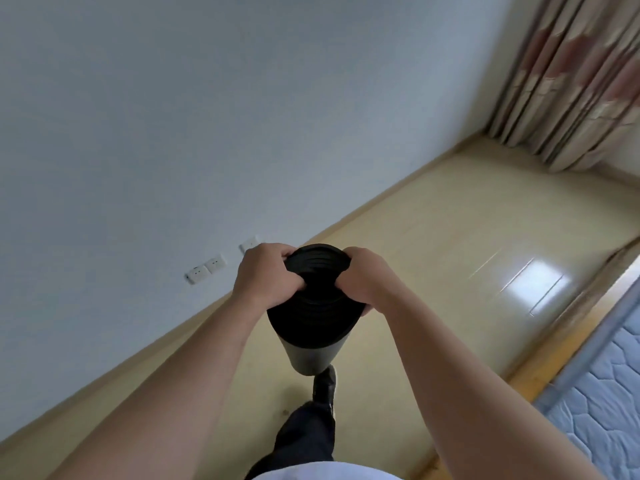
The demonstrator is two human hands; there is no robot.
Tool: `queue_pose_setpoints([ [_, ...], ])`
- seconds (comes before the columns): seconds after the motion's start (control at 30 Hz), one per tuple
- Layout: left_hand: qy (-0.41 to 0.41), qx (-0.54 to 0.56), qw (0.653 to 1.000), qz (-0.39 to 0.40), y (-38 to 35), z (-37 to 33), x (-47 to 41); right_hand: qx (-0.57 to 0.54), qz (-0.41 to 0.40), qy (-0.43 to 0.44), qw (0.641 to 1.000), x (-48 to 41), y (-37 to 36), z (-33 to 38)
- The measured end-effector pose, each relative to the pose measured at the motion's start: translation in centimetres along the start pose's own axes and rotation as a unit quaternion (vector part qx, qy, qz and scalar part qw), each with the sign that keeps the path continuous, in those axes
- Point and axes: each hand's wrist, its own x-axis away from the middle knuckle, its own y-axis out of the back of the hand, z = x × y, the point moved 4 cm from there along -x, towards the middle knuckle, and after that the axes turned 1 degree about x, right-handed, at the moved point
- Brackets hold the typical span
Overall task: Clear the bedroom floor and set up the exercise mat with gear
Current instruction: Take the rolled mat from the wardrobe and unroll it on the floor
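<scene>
A rolled-up black exercise mat [311,327] stands upright in front of me, its spiral top end facing the camera and its greyish lower end hanging just above the floor. My left hand [265,277] grips the top rim on the left side. My right hand [365,277] grips the top rim on the right side. Both arms reach forward from the bottom of the view.
Pale wooden floor [433,244] stretches ahead to patterned curtains [581,77] at the far right. A white wall [173,116] with sockets [206,268] runs along the left. A quilted mattress [602,393] on a bed frame sits at the right. My shoe [325,384] is below the mat.
</scene>
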Motion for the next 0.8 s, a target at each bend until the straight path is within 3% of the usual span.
queue_pose_setpoints([
  [0.33, -0.109, 0.001, 0.986, 0.124, -7.5, -12.5, -24.0, -0.08, -0.108, -0.101, 0.986, -16.6, 15.3, -2.9],
  [0.57, -0.162, -0.01, 0.973, 0.165, -15.3, -24.1, -33.7, -0.128, -0.175, -0.133, 0.967, -23.2, 26.9, -9.0],
  [0.8, -0.157, -0.003, 0.975, 0.16, -26.0, -36.2, -41.7, -0.12, -0.171, -0.124, 0.97, -31.0, 40.6, -17.7],
])
